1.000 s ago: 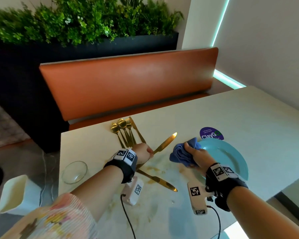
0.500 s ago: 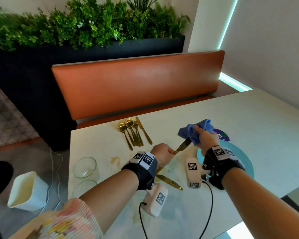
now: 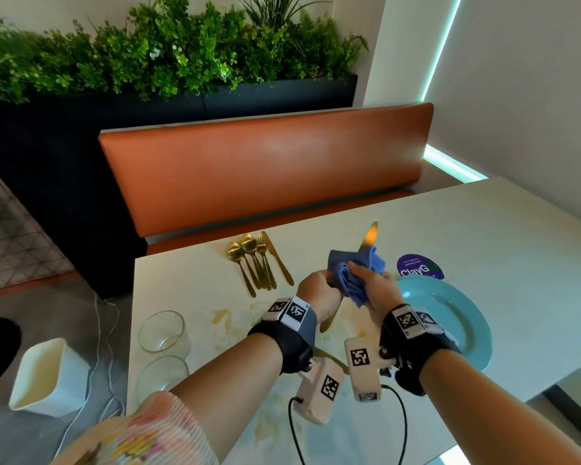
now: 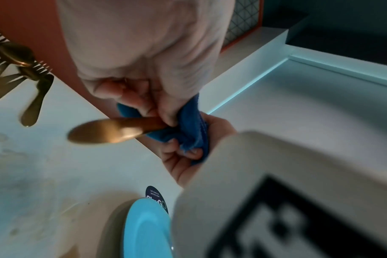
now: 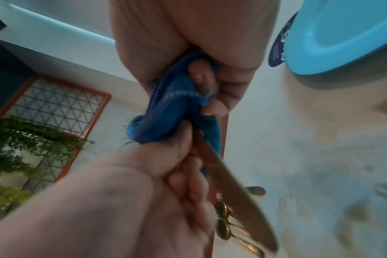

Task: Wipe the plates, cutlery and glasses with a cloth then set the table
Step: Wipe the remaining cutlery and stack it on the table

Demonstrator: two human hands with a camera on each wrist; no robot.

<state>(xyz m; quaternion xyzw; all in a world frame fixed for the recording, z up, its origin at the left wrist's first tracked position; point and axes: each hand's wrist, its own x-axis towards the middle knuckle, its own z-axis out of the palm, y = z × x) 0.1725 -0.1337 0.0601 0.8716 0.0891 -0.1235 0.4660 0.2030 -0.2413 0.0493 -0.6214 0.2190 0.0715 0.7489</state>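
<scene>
Open tabletop (image 3: 483, 236) to the right and beyond the blue plate (image 3: 457, 317), reaching to the far edge. Plate just right of the right hand (image 3: 373, 286), a round sticker (image 3: 420, 266) flat beside its far rim. Far-left reach blocked by the cutlery cluster (image 3: 259, 260) near the bench-side edge. Two glasses (image 3: 161, 333) close together along the left edge. A second knife (image 3: 329, 359) lying beneath the wrists. Stained patches in the middle, otherwise passable.

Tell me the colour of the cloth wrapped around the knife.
The cloth is blue, held round the gold knife. It shows best in the head view.
</scene>
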